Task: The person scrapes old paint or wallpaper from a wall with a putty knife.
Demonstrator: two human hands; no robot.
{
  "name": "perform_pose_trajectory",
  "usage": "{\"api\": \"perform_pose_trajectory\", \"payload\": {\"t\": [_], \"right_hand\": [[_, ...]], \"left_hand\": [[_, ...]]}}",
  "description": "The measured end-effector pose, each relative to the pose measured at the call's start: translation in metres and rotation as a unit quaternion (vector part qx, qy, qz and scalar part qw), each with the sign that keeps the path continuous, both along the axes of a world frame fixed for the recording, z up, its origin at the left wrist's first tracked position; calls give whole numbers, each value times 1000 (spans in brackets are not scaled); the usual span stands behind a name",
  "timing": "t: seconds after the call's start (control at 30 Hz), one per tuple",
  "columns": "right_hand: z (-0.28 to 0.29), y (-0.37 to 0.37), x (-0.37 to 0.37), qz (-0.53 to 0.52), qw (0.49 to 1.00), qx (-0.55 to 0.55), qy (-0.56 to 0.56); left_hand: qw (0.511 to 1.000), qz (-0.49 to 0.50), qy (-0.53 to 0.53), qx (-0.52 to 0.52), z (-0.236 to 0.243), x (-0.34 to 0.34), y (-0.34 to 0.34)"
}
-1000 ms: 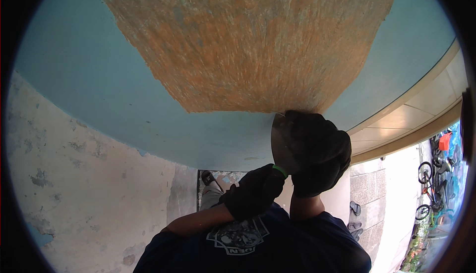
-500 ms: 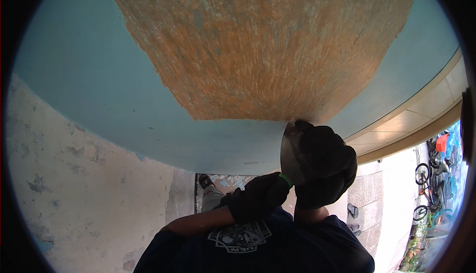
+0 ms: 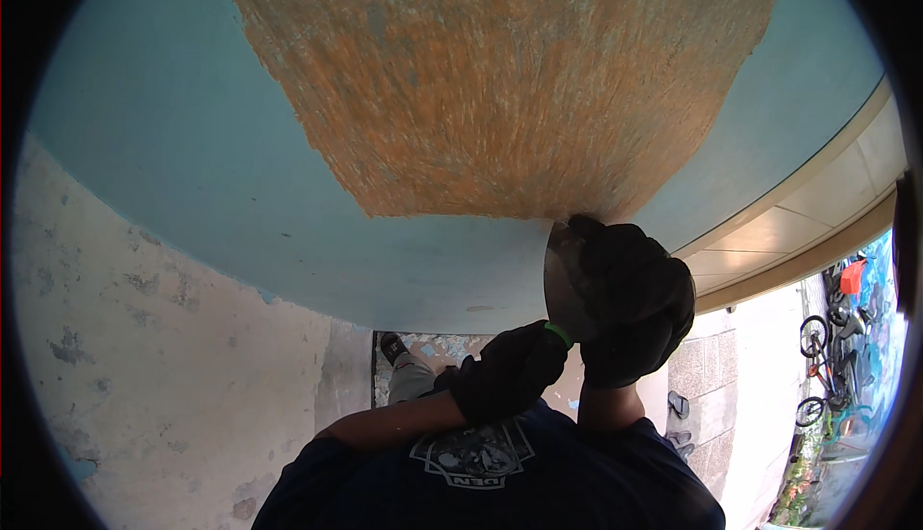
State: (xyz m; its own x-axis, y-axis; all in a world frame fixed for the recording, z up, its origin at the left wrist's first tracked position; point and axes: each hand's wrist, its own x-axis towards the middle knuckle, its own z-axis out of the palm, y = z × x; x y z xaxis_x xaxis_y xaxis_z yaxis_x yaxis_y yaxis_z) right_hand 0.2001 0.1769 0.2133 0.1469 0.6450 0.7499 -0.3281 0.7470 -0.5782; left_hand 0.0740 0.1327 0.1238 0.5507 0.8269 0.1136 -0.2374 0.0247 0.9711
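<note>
A broad metal scraper blade (image 3: 567, 280) with a green-ringed handle (image 3: 559, 331) meets the lower edge of a rough, scraped orange patch (image 3: 490, 88) on a pale blue painted surface (image 3: 192, 174). Closed around the handle is my black-gloved left hand (image 3: 510, 366). My right hand (image 3: 636, 304), also gloved in black, grips the blade from the right, its fingertips up at the patch's edge. The surface where the blade tip lies is partly hidden by those fingers.
A mottled pale wall (image 3: 163, 357) fills the lower left. A cream tiled band (image 3: 779, 222) curves along the right. Sandals (image 3: 678, 405) lie on paving (image 3: 707, 366); bicycles (image 3: 814, 371) and a red object (image 3: 851, 277) stand beyond. My foot (image 3: 392, 349) shows below the blue surface.
Compared with a second ago, both hands and the scraper sit slightly farther right in the picture. They dipped half a second ago and are higher again, as is the whole view.
</note>
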Motion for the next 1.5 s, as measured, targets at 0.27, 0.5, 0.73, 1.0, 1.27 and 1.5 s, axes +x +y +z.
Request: {"api": "perform_pose_trajectory", "payload": {"t": [0.27,0.5,0.73,1.0,1.27,1.5], "right_hand": [[-6,-3,-3,-44,998,-42,-34],[-4,1,-5,7,999,-24,-29],[3,-4,-4,-2,1000,-17,2],[5,3,-14,-7,999,-30,-30],[1,1,-6,-55,995,-23,-80],[3,-5,-16,-29,995,-89,31]], "left_hand": [[973,72,64,211,4,-3,7],[973,78,118,183,0,-10,6],[969,-19,138,206,-11,-14,14],[976,14,184,120,-11,-16,9],[976,54,96,188,-1,-16,9],[958,-29,209,192,-12,-25,11]]}}
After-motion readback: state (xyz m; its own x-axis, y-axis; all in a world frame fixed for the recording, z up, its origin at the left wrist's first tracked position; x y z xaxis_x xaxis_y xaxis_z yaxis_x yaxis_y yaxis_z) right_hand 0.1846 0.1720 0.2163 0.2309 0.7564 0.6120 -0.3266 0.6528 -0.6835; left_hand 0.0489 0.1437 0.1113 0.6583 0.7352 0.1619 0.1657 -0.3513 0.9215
